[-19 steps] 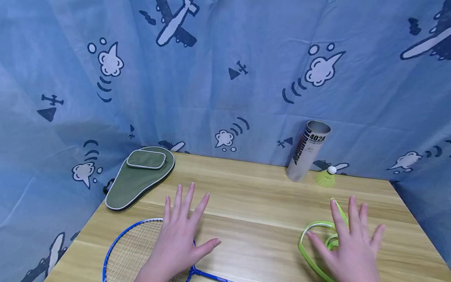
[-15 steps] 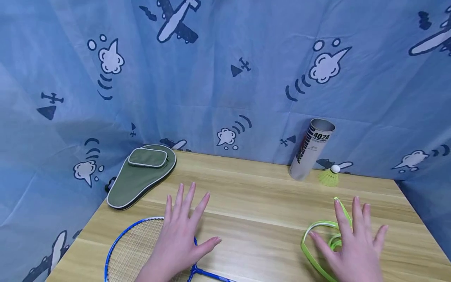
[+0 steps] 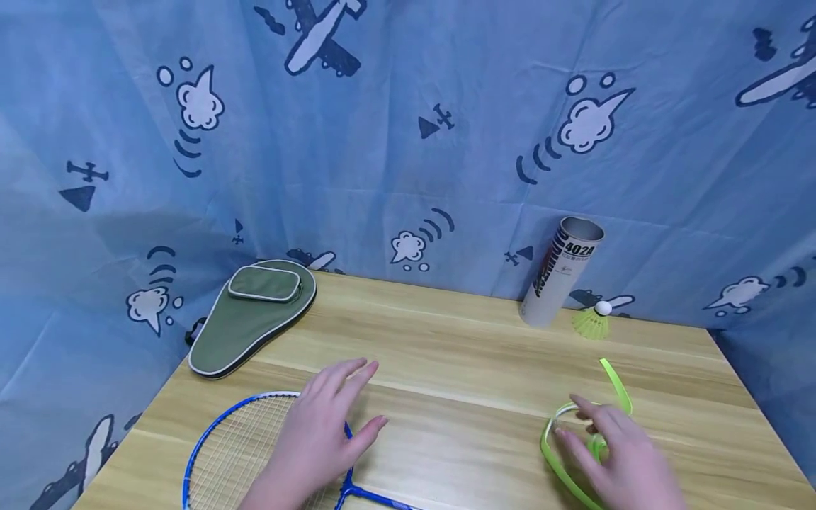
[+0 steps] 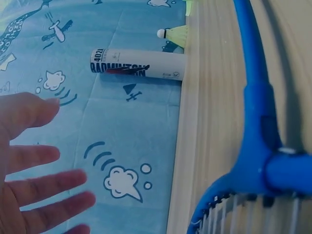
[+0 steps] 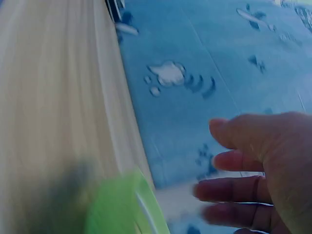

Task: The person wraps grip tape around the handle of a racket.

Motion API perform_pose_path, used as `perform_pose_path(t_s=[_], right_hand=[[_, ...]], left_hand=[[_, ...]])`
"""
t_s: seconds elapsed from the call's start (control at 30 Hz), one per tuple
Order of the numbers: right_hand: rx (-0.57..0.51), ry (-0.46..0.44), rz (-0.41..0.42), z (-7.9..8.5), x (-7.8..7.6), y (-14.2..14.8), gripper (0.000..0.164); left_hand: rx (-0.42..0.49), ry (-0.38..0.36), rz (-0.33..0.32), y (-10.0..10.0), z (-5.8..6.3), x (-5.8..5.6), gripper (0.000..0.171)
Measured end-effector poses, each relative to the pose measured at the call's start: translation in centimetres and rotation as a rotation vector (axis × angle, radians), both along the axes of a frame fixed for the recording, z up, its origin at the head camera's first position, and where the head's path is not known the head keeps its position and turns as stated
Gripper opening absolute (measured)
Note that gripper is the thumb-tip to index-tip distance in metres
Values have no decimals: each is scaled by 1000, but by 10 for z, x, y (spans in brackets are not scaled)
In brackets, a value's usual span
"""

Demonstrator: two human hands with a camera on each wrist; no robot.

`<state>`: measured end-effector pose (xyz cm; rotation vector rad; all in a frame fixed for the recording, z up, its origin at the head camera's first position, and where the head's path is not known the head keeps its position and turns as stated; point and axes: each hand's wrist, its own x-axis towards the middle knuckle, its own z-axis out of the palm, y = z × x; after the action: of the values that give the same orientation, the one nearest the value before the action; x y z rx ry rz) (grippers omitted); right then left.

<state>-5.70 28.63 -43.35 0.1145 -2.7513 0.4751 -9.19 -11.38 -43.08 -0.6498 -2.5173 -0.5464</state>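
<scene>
A blue badminton racket [image 3: 223,457] lies at the front left of the wooden table, its shaft running right. Over its strings hovers my left hand [image 3: 315,432], fingers loosely bent, thumb apart, holding nothing. The racket's throat [image 4: 261,112] looms large beside that hand in the left wrist view. At the front right lies a loosely coiled lime-green flat band [image 3: 616,382] with a white edge. My right hand [image 3: 621,457] is over the coil and hides part of it, fingers bent and thumb apart. In the right wrist view nothing shows between its fingers, and the band [image 5: 119,207] appears below.
A green racket-shaped case [image 3: 248,326] with a zipped pocket rests at the back left. Upright at the back right stands a shuttlecock tube [image 3: 557,276], with a yellow shuttlecock [image 3: 591,324] beside it. A blue printed curtain [image 3: 408,163] hangs behind the table [image 3: 433,333].
Both hands had fingers spread straight; now they bend. The right fingers have drawn back and down over the green band, uncovering its upper end. The left fingertips have drawn back slightly.
</scene>
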Motion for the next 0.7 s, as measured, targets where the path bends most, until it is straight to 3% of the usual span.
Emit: perform_pose_path(t_s=[0.1,0.17,0.23,0.37,0.43,0.53,0.7], right_hand=[[29,-32,70,2,6,-13,24],[43,-43,153,2,8,-21,22],[47,-94,259,2,10,-26,26],[-34,-351,450,3,13,-26,25],[-66,-435,517,1,15,-24,28],[-67,-484,547,-2,18,-24,34],[-47,-534,559,-9,24,-27,31]], left_hand=[[29,-5,-38,3,1,3,52],[31,-50,-64,5,2,4,38],[11,-128,-104,8,4,6,28],[-49,-341,-230,12,5,10,21],[-76,-446,-299,13,5,11,19],[-122,-588,-356,16,4,11,21],[-212,-703,-349,20,-2,11,22]])
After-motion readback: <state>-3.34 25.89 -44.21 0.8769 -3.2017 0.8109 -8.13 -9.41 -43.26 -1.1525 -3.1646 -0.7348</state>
